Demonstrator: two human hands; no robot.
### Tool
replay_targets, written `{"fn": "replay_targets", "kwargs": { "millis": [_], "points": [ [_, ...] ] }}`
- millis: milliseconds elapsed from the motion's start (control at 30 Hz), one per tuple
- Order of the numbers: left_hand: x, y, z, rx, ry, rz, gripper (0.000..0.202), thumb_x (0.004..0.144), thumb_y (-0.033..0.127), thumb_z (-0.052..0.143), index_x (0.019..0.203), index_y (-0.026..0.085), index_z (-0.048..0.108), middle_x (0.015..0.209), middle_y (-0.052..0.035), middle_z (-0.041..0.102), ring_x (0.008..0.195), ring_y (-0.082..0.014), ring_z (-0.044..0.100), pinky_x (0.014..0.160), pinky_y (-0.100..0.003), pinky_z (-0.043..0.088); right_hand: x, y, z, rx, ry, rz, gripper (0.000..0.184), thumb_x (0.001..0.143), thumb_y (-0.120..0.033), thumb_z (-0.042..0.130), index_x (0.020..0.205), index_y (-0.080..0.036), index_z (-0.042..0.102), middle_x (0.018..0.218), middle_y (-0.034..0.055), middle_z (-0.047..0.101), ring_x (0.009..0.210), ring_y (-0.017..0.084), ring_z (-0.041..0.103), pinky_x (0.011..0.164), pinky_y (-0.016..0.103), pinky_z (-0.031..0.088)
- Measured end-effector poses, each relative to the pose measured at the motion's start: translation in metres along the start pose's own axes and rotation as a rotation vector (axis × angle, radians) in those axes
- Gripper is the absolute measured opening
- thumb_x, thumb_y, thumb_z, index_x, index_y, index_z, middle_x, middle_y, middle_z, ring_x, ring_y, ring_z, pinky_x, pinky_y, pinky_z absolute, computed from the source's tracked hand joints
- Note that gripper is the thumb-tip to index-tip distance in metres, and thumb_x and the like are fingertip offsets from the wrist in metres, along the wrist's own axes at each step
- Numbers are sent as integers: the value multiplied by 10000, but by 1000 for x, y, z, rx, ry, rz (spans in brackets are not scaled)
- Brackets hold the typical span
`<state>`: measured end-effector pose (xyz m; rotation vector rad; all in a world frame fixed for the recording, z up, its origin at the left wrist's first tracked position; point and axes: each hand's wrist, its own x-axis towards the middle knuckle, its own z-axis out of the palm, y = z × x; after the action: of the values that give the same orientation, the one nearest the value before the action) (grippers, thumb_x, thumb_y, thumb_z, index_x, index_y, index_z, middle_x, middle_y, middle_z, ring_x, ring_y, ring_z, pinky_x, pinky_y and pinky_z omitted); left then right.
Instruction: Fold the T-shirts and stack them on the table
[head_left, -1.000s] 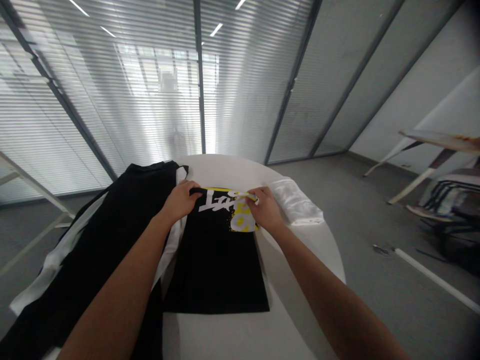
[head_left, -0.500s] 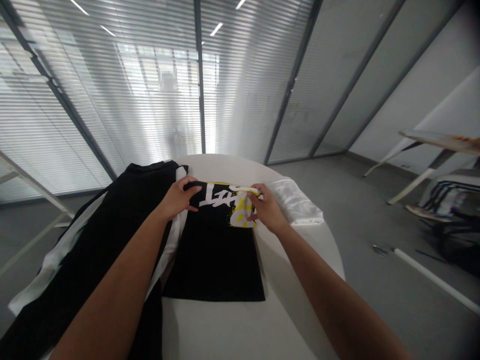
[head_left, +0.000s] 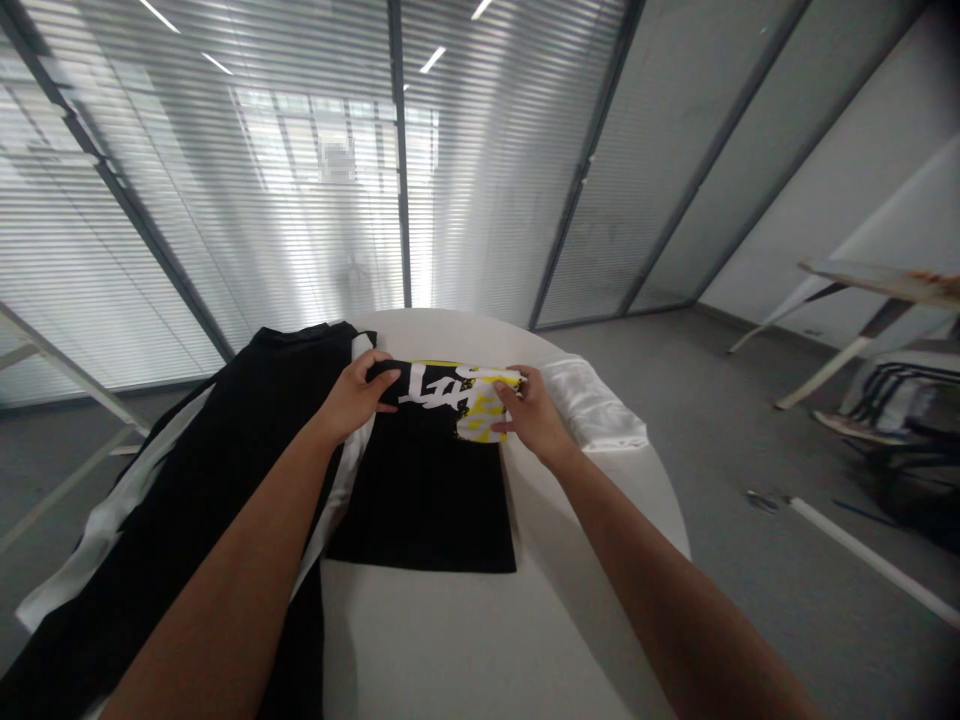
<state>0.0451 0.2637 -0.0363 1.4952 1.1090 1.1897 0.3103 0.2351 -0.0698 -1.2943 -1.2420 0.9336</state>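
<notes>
A black T-shirt (head_left: 420, 500) lies folded flat on the round white table (head_left: 465, 640), with a white and yellow print (head_left: 480, 405) along its far part. My left hand (head_left: 352, 400) grips the far left corner of the shirt's upper layer. My right hand (head_left: 532, 415) pinches the far right corner, at the yellow-edged print. Both hands hold this edge slightly raised, and the fabric under the fold is hidden. Just left of my left forearm lies a long black garment with a white side stripe (head_left: 187, 480).
A folded white satin cloth (head_left: 592, 405) lies on the table's far right. Grey floor surrounds the table, with a white tube (head_left: 862, 555) on it. A stained-top table (head_left: 885, 282) and a striped item (head_left: 892, 400) stand at right. Slatted glass walls stand behind.
The shirt's near edge has slid away from me across the table, so the shirt looks shorter. Both hands have moved slightly farther off, still holding the far edge.
</notes>
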Motion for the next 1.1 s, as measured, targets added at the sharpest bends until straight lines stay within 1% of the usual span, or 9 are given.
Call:
{"fn": "replay_targets", "kwargs": {
  "millis": [200,367,533,600,700,767,833,933,1100],
  "points": [
    [-1,-3,-2,-84,-7,120,313,700,339,718,932,164,602,983,-12,630,908,-182,647,827,-420,583,2,-3,-3,193,-18,-55,541,721,-456,681,1197,-262,515,1076,13,601,970,185,632,796,364,582],
    [-3,-1,-15,-59,-81,146,223,615,252,757,774,157,634,971,-50,681,903,-217,655,841,-413,548,0,-2,-14,216,-140,-44,319,673,-359,697,947,-214,622,905,-4,650,843,182,647,786,347,548],
    [-4,12,-40,82,-332,147,57,601,168,649,657,176,656,861,-62,710,922,-243,652,891,-396,487,-6,-17,-36,-62,-404,-150,282,651,-283,666,920,-197,663,882,-4,664,850,198,620,759,311,499],
    [-5,17,-50,121,-432,88,107,613,203,579,646,183,680,792,-74,707,876,-253,656,859,-402,488,-10,-28,-45,-151,-561,-163,293,648,-269,632,922,-184,690,939,23,684,891,219,622,758,313,489],
    [-7,24,-58,185,-462,33,184,630,262,500,603,199,670,679,-76,671,736,-230,633,771,-383,498,-14,-37,-54,-194,-683,-99,289,694,-293,560,903,-166,713,878,56,705,832,225,644,715,325,500],
    [-6,26,-58,256,-369,62,195,649,268,470,574,204,639,614,-57,629,644,-197,593,714,-352,492,-12,-34,-54,-289,-591,-68,266,753,-304,516,874,-163,707,699,39,675,671,198,631,646,319,500],
    [-4,28,-53,349,-212,107,201,685,262,456,591,197,621,592,-38,599,616,-179,570,692,-329,483,-10,-27,-48,-478,-403,-143,247,806,-299,493,862,-177,700,648,24,654,619,182,611,640,316,496],
    [1,24,-35,529,-44,148,246,773,279,430,670,181,631,699,-43,643,731,-194,609,762,-327,485,-8,-18,-32,-725,-168,-379,239,868,-279,479,928,-202,697,882,46,705,850,203,635,810,343,495],
    [-5,1,16,945,-138,246,370,913,349,367,1077,194,661,1099,-94,668,1078,-237,585,988,-380,417,-16,-10,-2,-843,-115,-562,331,950,-299,412,1174,-187,629,1169,90,659,1144,223,553,1034,389,396]
  ]
}}
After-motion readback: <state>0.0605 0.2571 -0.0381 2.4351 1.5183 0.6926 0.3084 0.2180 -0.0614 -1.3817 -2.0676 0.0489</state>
